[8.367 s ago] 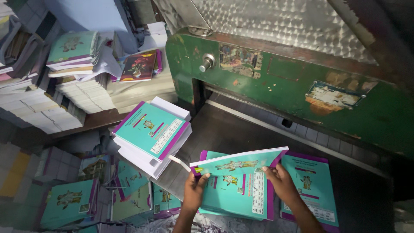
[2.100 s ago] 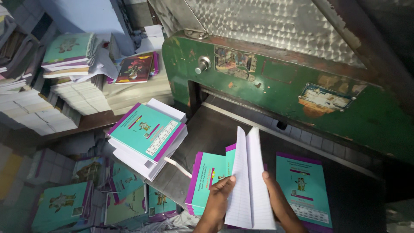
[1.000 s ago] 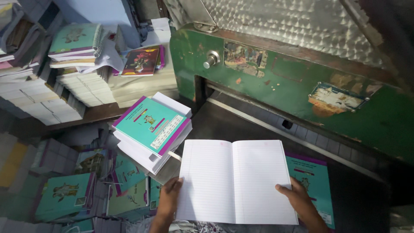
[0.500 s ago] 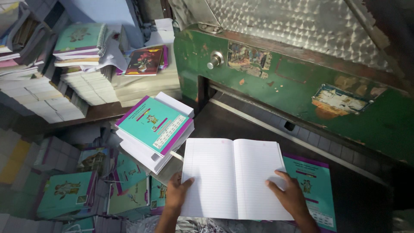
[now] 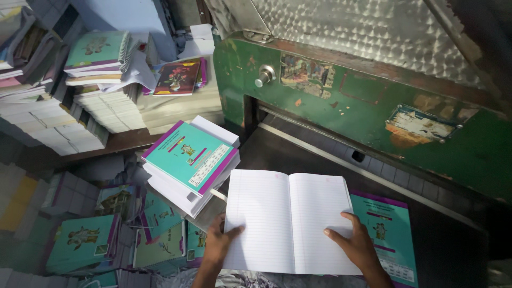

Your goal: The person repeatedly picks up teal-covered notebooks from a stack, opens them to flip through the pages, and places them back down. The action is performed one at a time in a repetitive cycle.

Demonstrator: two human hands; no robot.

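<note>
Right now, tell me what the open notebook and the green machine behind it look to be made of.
Open notebook: paper, matte white pages with faint ruled lines, lying flat under both hands. Green machine: probably metal, glossy green paint chipped to rusty patches, with a shiny round knob.

Green machine (image 5: 373, 112), notebook stacks (image 5: 106, 106), dim rm
</note>
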